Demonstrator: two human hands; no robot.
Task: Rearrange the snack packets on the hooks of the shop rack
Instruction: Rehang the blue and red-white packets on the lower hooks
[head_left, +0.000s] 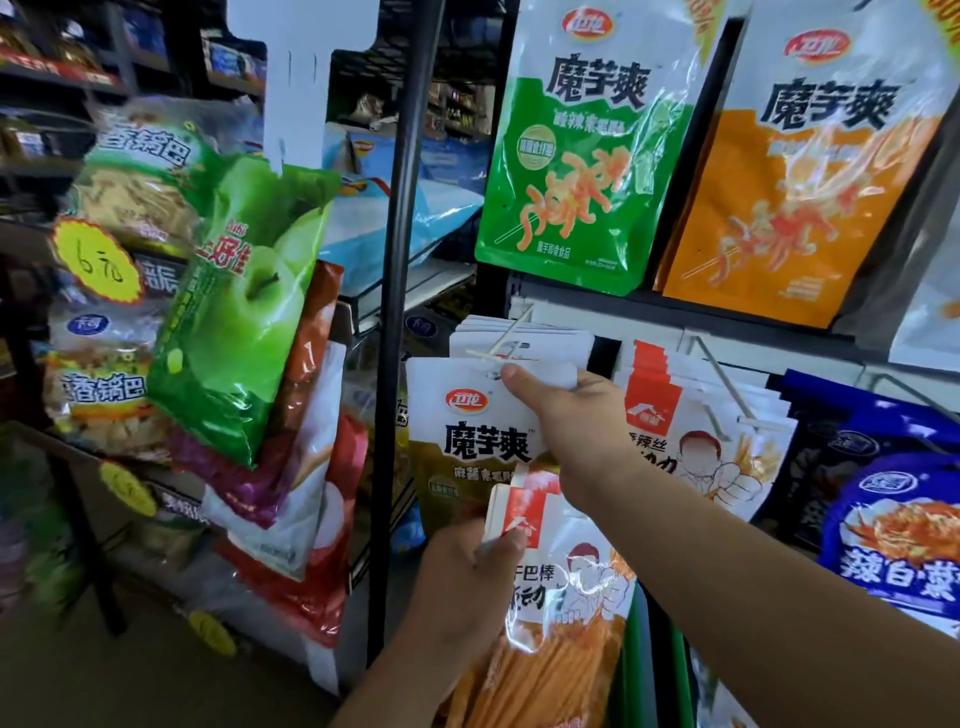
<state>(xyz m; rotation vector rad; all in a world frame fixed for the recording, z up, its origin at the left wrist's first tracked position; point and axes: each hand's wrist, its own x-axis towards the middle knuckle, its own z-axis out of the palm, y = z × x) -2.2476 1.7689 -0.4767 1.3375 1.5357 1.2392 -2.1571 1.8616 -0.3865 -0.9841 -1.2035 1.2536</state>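
Where the rack's left edge meets the black upright pole (402, 260), room is tight: the gold-and-white packet (467, 436) has its left edge just beside that pole, and the apple-print bag (244, 312) of the neighbouring stand leans in from the other side. A narrow dark gap (605, 353) separates the 1st lower hook (511, 335) from the hanging red-and-white packets (670, 415) to its right.

The right hand (566, 415) pinches the gold-and-white packet at its top edge, thumb in front beside the hang hole and fingers behind. The hole sits at the hook's white tip; whether it is threaded on cannot be told. The left hand (467, 577), lower and near the pole, is curled round the top left corner of a held stack of red-and-white packets (550, 613), which overlaps the gold packet's lower part.

Behind the gold packet, the 1st lower hook carries several white-topped packets (540, 338). Further right along the lower row hang blue packets (883, 499). On the upper row, a green packet (571, 156) and an orange packet (805, 197) hang side by side.
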